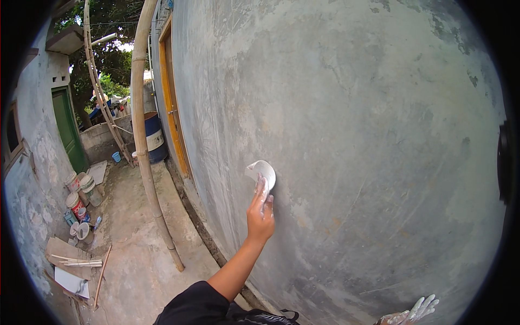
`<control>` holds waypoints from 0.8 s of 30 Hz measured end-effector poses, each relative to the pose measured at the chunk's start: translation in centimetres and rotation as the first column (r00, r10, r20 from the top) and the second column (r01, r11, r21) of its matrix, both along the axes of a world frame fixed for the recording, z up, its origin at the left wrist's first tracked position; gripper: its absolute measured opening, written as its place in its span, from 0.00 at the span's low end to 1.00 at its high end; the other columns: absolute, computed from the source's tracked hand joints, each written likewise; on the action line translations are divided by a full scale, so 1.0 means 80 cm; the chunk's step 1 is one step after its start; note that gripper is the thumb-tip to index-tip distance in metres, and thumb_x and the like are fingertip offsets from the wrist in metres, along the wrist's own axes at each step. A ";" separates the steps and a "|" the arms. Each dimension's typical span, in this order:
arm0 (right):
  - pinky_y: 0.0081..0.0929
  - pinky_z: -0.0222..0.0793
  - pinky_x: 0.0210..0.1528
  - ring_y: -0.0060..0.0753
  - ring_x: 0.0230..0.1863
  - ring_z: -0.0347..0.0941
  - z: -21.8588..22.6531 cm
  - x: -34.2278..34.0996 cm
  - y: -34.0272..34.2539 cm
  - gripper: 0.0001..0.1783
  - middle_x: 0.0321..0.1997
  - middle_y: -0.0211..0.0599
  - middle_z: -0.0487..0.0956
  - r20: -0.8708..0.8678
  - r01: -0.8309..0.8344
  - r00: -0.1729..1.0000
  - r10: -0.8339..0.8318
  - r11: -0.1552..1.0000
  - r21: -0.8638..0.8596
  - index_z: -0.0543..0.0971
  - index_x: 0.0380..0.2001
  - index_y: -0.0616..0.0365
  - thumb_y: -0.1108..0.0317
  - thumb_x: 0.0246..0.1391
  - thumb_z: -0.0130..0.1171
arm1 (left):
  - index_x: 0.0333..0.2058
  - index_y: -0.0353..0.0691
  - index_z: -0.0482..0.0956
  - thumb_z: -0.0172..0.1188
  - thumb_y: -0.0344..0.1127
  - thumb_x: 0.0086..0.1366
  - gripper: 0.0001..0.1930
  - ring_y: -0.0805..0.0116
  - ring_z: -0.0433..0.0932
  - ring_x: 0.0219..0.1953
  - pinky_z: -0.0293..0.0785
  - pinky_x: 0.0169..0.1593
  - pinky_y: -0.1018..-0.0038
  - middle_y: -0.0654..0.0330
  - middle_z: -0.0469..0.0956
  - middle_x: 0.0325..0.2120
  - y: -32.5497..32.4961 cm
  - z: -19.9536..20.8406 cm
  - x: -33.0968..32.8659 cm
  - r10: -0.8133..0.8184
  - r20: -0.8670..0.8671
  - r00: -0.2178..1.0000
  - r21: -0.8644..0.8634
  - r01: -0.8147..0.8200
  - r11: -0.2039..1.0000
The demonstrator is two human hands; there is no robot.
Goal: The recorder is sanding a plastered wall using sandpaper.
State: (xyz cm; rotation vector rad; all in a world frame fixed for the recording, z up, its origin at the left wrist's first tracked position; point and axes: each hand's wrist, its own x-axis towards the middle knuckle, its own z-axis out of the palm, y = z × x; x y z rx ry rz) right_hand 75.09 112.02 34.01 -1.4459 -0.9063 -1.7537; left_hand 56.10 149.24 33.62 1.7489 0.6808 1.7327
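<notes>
The black sleeve (195,307) lies nearest the camera, at the lower edge. The left hand (260,218) extends upward from it. Its white-smeared fingers (260,187) grasp the lower part of 1 white curved piece (266,169). The piece is positioned at the grey wall (357,135), near the middle of the view; full contact cannot be confirmed. The right hand (410,314), at lower right, has whitened fingers spread and released; whether they touch the wall cannot be determined. Left of the left hand, 1 bamboo pole (141,141) stands on the concrete floor (130,244). Farther out are the orange door frame (179,130), the drum (156,140) and several buckets (93,193).
</notes>
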 end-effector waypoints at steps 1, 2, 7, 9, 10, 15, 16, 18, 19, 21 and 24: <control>0.52 0.41 0.74 0.61 0.68 0.62 0.001 0.001 0.000 0.32 0.58 0.61 0.74 0.015 0.007 1.000 -0.007 1.000 -0.018 0.77 0.52 0.71 0.51 0.68 0.36 | 0.63 0.28 0.64 0.46 0.27 0.71 0.23 0.51 0.58 0.69 0.55 0.69 0.63 0.46 0.59 0.67 -0.009 -0.001 0.004 0.049 -0.062 0.997 0.141 -0.040 0.989; 0.52 0.41 0.74 0.61 0.68 0.62 0.000 0.002 0.000 0.32 0.58 0.61 0.74 0.017 0.010 1.000 -0.010 1.000 -0.016 0.77 0.52 0.71 0.51 0.68 0.36 | 0.63 0.28 0.64 0.47 0.26 0.71 0.22 0.49 0.58 0.69 0.53 0.70 0.61 0.45 0.59 0.67 -0.005 -0.002 0.005 0.042 -0.069 0.997 0.148 -0.032 0.989; 0.54 0.41 0.73 0.61 0.68 0.62 -0.003 0.000 0.001 0.32 0.58 0.60 0.75 -0.032 0.002 0.999 -0.002 1.000 -0.003 0.77 0.52 0.70 0.50 0.68 0.36 | 0.62 0.27 0.64 0.46 0.25 0.71 0.22 0.51 0.59 0.69 0.52 0.70 0.62 0.45 0.59 0.67 0.031 0.005 -0.008 0.031 -0.001 1.000 0.052 -0.031 0.998; 0.54 0.41 0.73 0.61 0.68 0.62 -0.001 -0.002 0.003 0.32 0.58 0.59 0.75 -0.032 -0.012 0.999 0.012 1.000 0.009 0.78 0.52 0.70 0.50 0.68 0.36 | 0.62 0.27 0.64 0.47 0.25 0.70 0.22 0.50 0.59 0.69 0.53 0.70 0.62 0.44 0.61 0.66 0.026 -0.004 -0.008 0.046 0.009 0.999 0.064 -0.046 0.997; 0.55 0.41 0.73 0.61 0.68 0.62 -0.001 -0.002 0.004 0.32 0.58 0.59 0.75 -0.029 -0.018 0.999 0.019 1.000 0.021 0.78 0.51 0.69 0.49 0.68 0.36 | 0.62 0.27 0.65 0.47 0.24 0.70 0.22 0.48 0.60 0.68 0.53 0.70 0.59 0.43 0.62 0.65 0.009 -0.008 -0.002 0.047 -0.017 0.999 0.080 -0.046 0.996; 0.55 0.41 0.73 0.60 0.68 0.63 -0.004 -0.003 -0.008 0.31 0.58 0.58 0.75 -0.041 0.004 0.999 -0.002 0.999 0.050 0.78 0.51 0.69 0.50 0.68 0.37 | 0.61 0.27 0.66 0.48 0.24 0.69 0.21 0.46 0.60 0.68 0.53 0.70 0.56 0.43 0.63 0.65 0.006 0.003 -0.003 0.007 -0.017 1.000 0.119 -0.005 0.993; 0.55 0.41 0.73 0.60 0.68 0.63 -0.010 0.001 -0.001 0.31 0.58 0.58 0.75 -0.056 -0.008 0.998 0.011 0.999 0.045 0.78 0.51 0.69 0.51 0.68 0.37 | 0.61 0.27 0.67 0.48 0.24 0.69 0.21 0.46 0.61 0.68 0.52 0.70 0.56 0.44 0.63 0.65 0.022 0.005 -0.009 0.053 -0.018 0.998 0.111 -0.051 0.993; 0.56 0.41 0.73 0.60 0.68 0.63 -0.024 0.014 0.005 0.31 0.59 0.58 0.75 -0.066 -0.013 0.998 0.015 0.999 0.030 0.78 0.51 0.69 0.51 0.68 0.37 | 0.60 0.27 0.67 0.48 0.23 0.69 0.21 0.45 0.61 0.67 0.53 0.70 0.56 0.46 0.64 0.65 0.031 0.009 -0.011 0.130 -0.042 0.991 0.124 -0.124 0.984; 0.56 0.41 0.73 0.61 0.68 0.63 -0.026 0.015 0.002 0.31 0.59 0.59 0.75 -0.064 -0.004 0.998 0.006 1.000 0.026 0.78 0.51 0.69 0.51 0.68 0.37 | 0.60 0.27 0.67 0.48 0.23 0.69 0.21 0.45 0.61 0.67 0.53 0.70 0.56 0.46 0.64 0.65 0.022 0.008 -0.009 0.125 -0.043 0.991 0.125 -0.119 0.985; 0.56 0.41 0.73 0.61 0.68 0.62 -0.034 0.016 -0.002 0.31 0.59 0.59 0.74 -0.063 0.016 0.998 -0.015 1.000 0.018 0.77 0.52 0.69 0.51 0.68 0.36 | 0.64 0.28 0.63 0.43 0.21 0.70 0.23 0.51 0.59 0.69 0.57 0.68 0.63 0.45 0.62 0.66 -0.003 -0.008 0.000 0.057 -0.068 0.996 0.092 -0.051 0.994; 0.57 0.41 0.73 0.62 0.68 0.62 -0.041 0.023 -0.007 0.31 0.59 0.60 0.74 -0.055 0.027 0.998 -0.027 1.000 0.006 0.76 0.53 0.69 0.52 0.68 0.36 | 0.63 0.28 0.64 0.43 0.18 0.67 0.25 0.51 0.59 0.69 0.58 0.67 0.63 0.45 0.62 0.66 -0.017 -0.017 -0.001 0.065 -0.124 0.990 0.218 -0.037 0.975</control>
